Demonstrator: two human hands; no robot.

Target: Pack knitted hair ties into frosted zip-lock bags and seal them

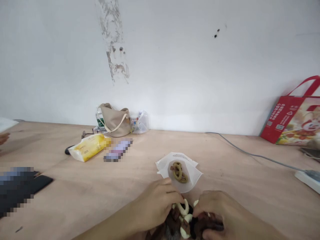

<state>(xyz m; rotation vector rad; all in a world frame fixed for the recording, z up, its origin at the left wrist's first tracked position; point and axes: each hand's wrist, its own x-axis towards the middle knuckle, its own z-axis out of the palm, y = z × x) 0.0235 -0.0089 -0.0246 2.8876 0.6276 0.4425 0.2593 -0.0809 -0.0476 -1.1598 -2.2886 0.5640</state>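
Note:
Near the table's front edge, my left hand (156, 203) and my right hand (215, 210) are both closed on a heap of scrunchies (186, 221) in brown, cream and black, pinching at them from either side. Just beyond the hands lies a small stack of white pouches (193, 175). On top of the stack rest two scrunchies (179, 172), one olive and one brown. The lower part of the heap is cut off by the picture's bottom edge.
On the wooden table (87, 193): a yellow tissue pack (88, 146), a beige bag (113, 121) and a clear plastic bag (140, 122) by the wall, a red gift bag (292, 116) at right, a grey cable (250, 154), a power strip (308, 178), a black phone (41, 182). Another person's hand (3, 137) shows far left.

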